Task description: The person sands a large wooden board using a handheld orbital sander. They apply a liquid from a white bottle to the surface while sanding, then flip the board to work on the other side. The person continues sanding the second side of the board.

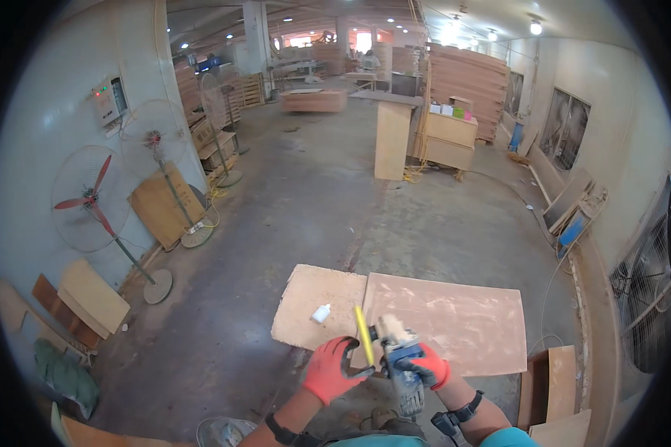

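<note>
1. As you look down, your right hand (429, 365) at 5 o'clock is wrapped around a dusty blue-grey power tool (406, 376), fingers closed on its body; any lettering on the casing is too small to read.
2. Beside the tool's head, toward 9 o'clock from it, you have a yellow disc (364, 334) standing nearly edge-on.
3. Your left hand (329, 370), at 6 o'clock, curves its fingers and thumb around the near end of that disc; you cannot tell from this view how firmly they grip. Both your gloves are red with dark fingers.
4. Toward 10 o'clock from the disc, a small white bottle (321, 313) lies on a rough-edged board (306, 287); any label is too small to read.
5. Just right of that board, a reddish panel (470, 320) with pale smears spreads toward your 4 o'clock.
6. At your 10 o'clock, a wall box (106, 103) shows small lights; its markings are unreadable.
</note>
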`<state>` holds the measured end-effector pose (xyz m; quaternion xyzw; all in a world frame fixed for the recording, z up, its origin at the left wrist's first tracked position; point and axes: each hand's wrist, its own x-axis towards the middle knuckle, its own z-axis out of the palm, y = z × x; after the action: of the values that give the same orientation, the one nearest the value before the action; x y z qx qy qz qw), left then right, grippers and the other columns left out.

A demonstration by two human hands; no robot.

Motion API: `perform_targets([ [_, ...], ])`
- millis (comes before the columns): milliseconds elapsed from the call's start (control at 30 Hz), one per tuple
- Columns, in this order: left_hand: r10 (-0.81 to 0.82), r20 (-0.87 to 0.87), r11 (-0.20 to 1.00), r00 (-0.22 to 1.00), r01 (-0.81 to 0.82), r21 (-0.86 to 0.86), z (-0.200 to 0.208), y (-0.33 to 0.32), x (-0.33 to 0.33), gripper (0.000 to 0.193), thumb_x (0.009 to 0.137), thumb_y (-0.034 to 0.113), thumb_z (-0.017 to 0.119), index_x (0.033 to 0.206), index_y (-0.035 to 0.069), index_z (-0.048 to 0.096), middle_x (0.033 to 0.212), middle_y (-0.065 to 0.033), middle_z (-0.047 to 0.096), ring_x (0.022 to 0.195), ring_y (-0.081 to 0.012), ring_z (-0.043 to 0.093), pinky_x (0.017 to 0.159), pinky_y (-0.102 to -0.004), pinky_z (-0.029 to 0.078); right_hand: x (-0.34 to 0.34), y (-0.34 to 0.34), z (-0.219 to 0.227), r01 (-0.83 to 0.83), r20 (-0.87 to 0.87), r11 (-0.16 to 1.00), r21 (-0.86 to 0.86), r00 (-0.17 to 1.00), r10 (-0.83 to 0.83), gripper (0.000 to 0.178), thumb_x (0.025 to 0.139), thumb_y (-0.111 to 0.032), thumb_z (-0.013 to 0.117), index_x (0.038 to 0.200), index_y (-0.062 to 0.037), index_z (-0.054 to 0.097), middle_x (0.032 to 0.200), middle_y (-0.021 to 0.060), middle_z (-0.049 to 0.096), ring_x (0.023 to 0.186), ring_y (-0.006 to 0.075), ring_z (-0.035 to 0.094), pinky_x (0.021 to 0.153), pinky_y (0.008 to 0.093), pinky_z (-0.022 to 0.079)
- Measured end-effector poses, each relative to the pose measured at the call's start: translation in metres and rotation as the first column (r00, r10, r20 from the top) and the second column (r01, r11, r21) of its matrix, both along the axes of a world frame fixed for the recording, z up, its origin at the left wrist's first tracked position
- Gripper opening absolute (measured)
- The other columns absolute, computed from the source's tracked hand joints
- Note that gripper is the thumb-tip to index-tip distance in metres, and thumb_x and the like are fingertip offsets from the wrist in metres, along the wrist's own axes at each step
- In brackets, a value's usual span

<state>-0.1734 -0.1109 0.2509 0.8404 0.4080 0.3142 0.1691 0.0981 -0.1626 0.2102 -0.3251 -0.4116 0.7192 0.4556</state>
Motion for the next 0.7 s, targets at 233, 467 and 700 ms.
perform_targets([
  [233, 0.141, -0.065, 0.969, 0.988, -0.151, -0.194, -0.035, -0.027, -0.015, 0.055, 0.066, 0.038, 0.085, 0.111, 0.011, 0.068, 0.103, -0.0109, 0.071, 0.093, -0.0351, 0.068, 0.085, -0.0451, 0.054, -0.016, 0.036, -0.02, -0.197, 0.074, 0.978, -0.066, 0.977, 0.201, 0.063, 0.087, -0.021, 0.077, 0.14, 0.0, 0.05, 0.124, 0.0075, 0.065, 0.11, 0.0153, 0.063, 0.096, 0.0334, 0.05],
  [467, 0.15, 0.266, 0.958, 0.952, -0.074, -0.277, -0.061, -0.054, -0.026, 0.038, 0.078, 0.023, 0.077, 0.11, 0.003, 0.07, 0.097, -0.0143, 0.072, 0.087, -0.0323, 0.068, 0.078, -0.0426, 0.054, -0.008, 0.05, -0.039, -0.44, -0.124, 0.872, -0.214, 0.898, 0.422, 0.051, 0.085, -0.018, 0.072, 0.129, 0.0033, 0.058, 0.112, 0.0132, 0.068, 0.101, 0.023, 0.067, 0.089, 0.0378, 0.055],
  [700, 0.917, 0.165, 0.334, 0.363, -0.471, -0.817, -0.207, -0.162, -0.107, 0.041, 0.097, 0.03, 0.064, 0.123, -0.001, 0.066, 0.099, -0.0036, 0.07, 0.089, -0.0123, 0.06, 0.081, -0.0326, 0.049, 0.019, 0.072, -0.16, -0.52, -0.059, 0.848, -0.105, 0.854, 0.517, 0.069, 0.077, -0.026, 0.076, 0.134, -0.0017, 0.047, 0.111, 0.0138, 0.064, 0.092, 0.0272, 0.068, 0.081, 0.0391, 0.058],
])
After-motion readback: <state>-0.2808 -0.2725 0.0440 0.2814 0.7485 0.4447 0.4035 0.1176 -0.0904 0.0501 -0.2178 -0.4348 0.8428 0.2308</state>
